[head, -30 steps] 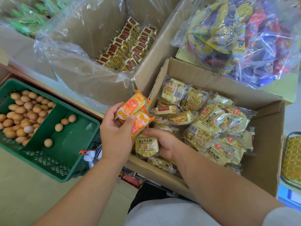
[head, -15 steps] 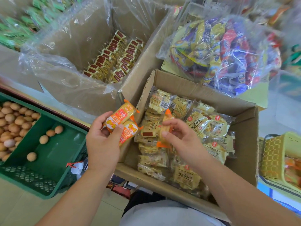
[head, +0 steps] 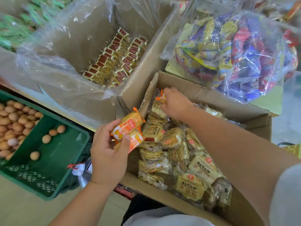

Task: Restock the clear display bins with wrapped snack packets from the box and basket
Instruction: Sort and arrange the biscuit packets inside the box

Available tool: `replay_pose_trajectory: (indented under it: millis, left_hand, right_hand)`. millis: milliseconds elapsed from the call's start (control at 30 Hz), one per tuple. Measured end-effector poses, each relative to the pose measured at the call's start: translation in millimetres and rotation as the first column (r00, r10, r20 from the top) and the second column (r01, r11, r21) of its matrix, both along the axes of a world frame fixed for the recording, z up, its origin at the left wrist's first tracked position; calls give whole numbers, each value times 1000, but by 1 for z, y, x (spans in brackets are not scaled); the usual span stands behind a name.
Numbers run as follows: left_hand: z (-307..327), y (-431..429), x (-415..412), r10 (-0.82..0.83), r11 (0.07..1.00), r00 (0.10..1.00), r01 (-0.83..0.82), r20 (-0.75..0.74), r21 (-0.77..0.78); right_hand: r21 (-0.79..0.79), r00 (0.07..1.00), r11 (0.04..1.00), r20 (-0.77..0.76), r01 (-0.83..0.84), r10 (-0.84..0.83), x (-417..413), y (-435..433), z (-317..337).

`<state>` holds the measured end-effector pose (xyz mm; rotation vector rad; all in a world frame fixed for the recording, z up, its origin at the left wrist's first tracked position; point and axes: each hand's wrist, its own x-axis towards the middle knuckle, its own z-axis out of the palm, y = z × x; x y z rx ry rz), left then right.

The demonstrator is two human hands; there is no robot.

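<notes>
A cardboard box (head: 192, 86) in front of me holds several clear-wrapped yellow biscuit packets (head: 197, 168). My left hand (head: 108, 154) hovers at the box's left wall, closed on two orange snack packets (head: 128, 128). At the box's far left corner, my right hand (head: 175, 103) reaches down among the packets. Its fingers pinch another orange packet (head: 160, 96), mostly hidden by the hand.
A larger plastic-lined box (head: 78, 46) with rows of red-labelled packets (head: 117, 57) stands behind left. A clear bag of mixed colourful snacks (head: 236, 51) sits behind right. A green crate (head: 57, 162) with eggs (head: 14, 121) is at left. A yellow basket edge (head: 294, 149) shows at right.
My right hand has moved from the box's near side to its far left corner, taking up an orange packet on the way. The left hand keeps its two orange packets.
</notes>
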<state>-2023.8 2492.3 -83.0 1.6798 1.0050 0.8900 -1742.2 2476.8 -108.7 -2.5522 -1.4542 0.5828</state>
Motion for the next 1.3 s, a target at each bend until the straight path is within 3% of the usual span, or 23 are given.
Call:
replay_pose_trajectory:
  millis: [167,333,467,633,733,933,1100,1167,1200,1300]
  left_hand:
    - [-3,1,-1,20,1000,1000,-20,11,-8]
    - [-3,0,-2,22,1000,1000,-22,-14,17]
    - [-4,1,-3,31,999,999,-30,-27,29]
    - [-4,1,-2,14,996,998,-10,-55,89]
    - [-3,2,-1,11,996,998,-5,-63,89]
    - [5,0,0,8,996,996,0,-89,86]
    - [19,-9,6,-18,1000,996,19,-82,7]
    - [25,-21,19,-51,994,998,48,-36,-100]
    - [28,-29,28,-73,985,997,71,-8,-157]
    - [38,-65,63,-157,943,984,175,87,-284]
  right_hand:
    - [-138,969,981,-190,134,-159,5,20,-18]
    - [-313,998,948,-55,-51,36,-10,15,-24]
    - [-236,992,970,-127,-58,29,-34,-2,-31]
    - [-158,979,969,-111,-189,172,-71,-45,-16]
    - [-94,959,967,-180,-236,217,-92,-74,-1]
    - [-92,939,979,-311,-183,146,-105,-124,11]
    - [-48,925,998,-380,-31,10,-99,-153,35]
    - [-20,855,993,-506,116,-110,-96,-171,49]
    - [-9,772,974,-609,225,-184,-94,-181,56]
    - [-45,345,816,-892,576,-293,-89,-214,73]
